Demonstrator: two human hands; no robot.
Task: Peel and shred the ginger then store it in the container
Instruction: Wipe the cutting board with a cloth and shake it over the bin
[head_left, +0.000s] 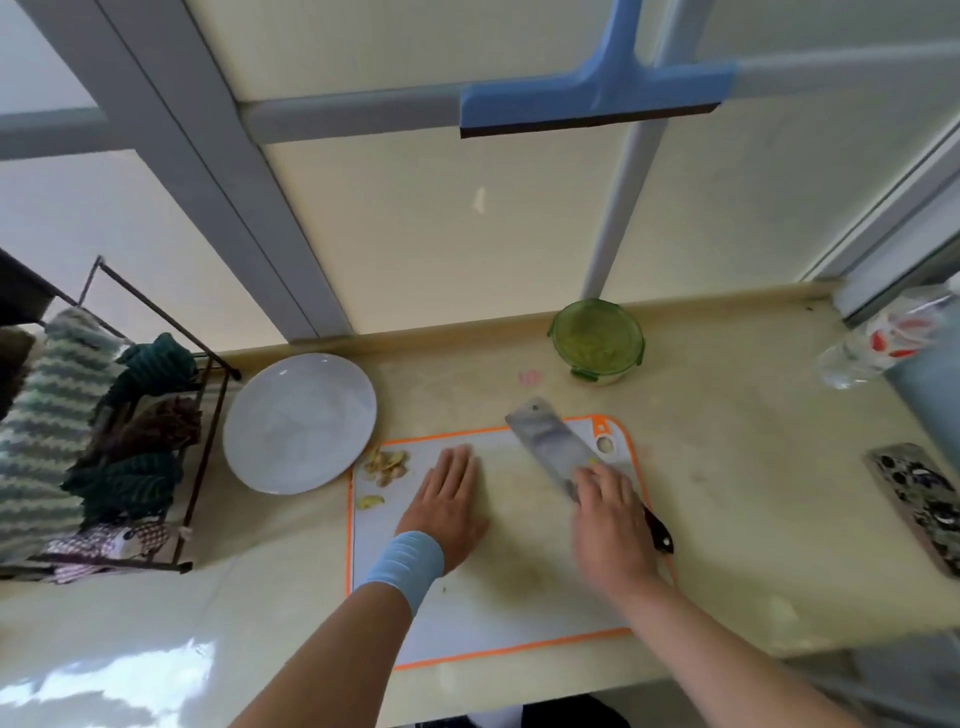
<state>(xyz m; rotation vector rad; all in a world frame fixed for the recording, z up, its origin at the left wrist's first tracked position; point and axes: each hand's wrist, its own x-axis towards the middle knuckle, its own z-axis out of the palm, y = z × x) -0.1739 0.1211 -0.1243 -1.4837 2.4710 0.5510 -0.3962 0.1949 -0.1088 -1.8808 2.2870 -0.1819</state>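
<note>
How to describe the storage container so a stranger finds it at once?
Start at the orange-edged cutting board. Beyond its far right corner, by the window ledge, stands the container. Only it has a green clip-on lid; the plate to the left is white and open.

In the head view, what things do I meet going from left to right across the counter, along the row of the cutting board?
Cloth rack → white plate → ginger peels → left hand → right hand gripping the knife → phone.
</note>
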